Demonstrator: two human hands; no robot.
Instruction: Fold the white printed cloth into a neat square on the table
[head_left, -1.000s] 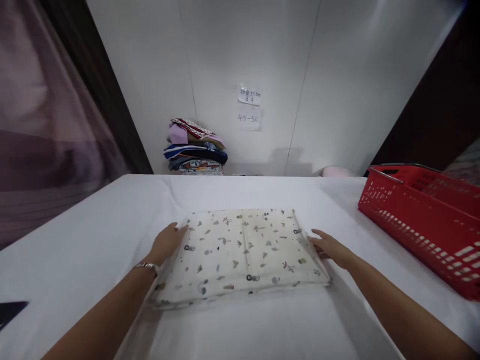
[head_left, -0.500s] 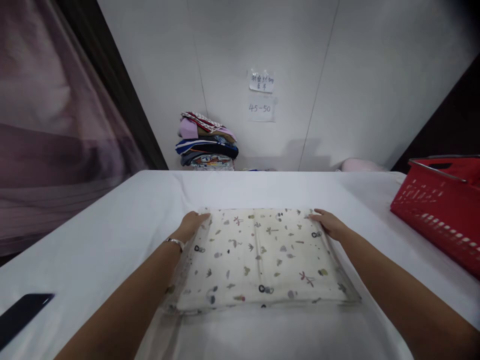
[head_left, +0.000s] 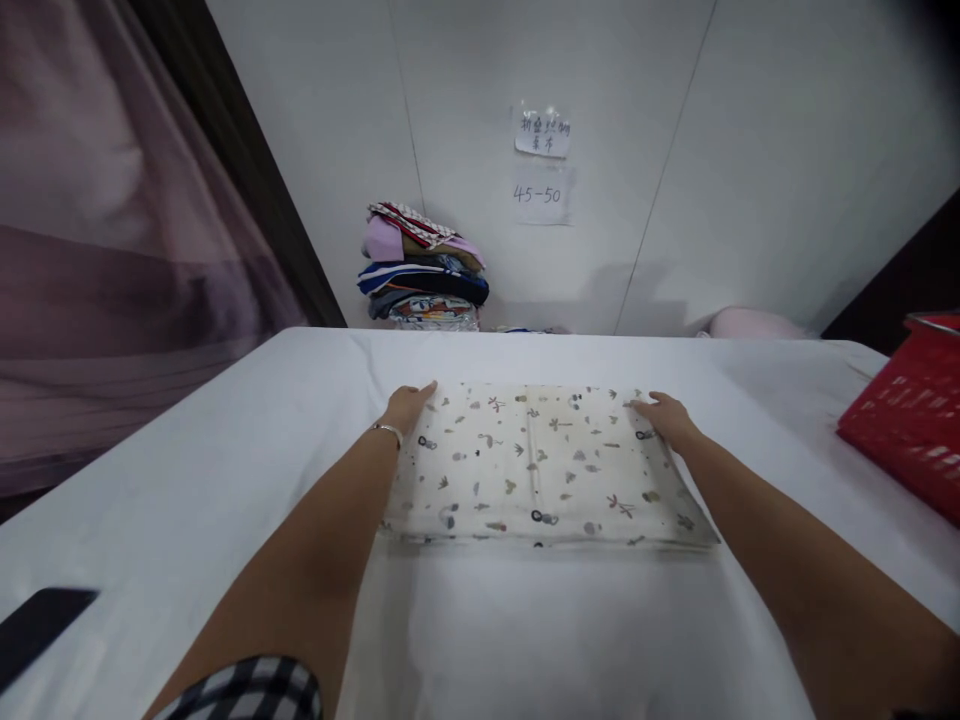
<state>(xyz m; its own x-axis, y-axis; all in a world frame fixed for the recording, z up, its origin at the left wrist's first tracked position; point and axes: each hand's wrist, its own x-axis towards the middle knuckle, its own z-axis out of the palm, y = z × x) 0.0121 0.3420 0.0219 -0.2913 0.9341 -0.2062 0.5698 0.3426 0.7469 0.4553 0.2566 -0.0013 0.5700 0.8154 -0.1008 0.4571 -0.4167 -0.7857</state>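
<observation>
Your fingers lie flat and spread, gripping nothing: your left hand and right hand press the far corners of the folded printed cloth, seemingly to keep it square. It lies flat mid-worktop, with the red basket well apart at your right.

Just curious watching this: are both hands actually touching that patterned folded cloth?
Touching. The head view shows the left hand resting on the cloth at its far left corner, and the right hand on its far right corner.
</observation>
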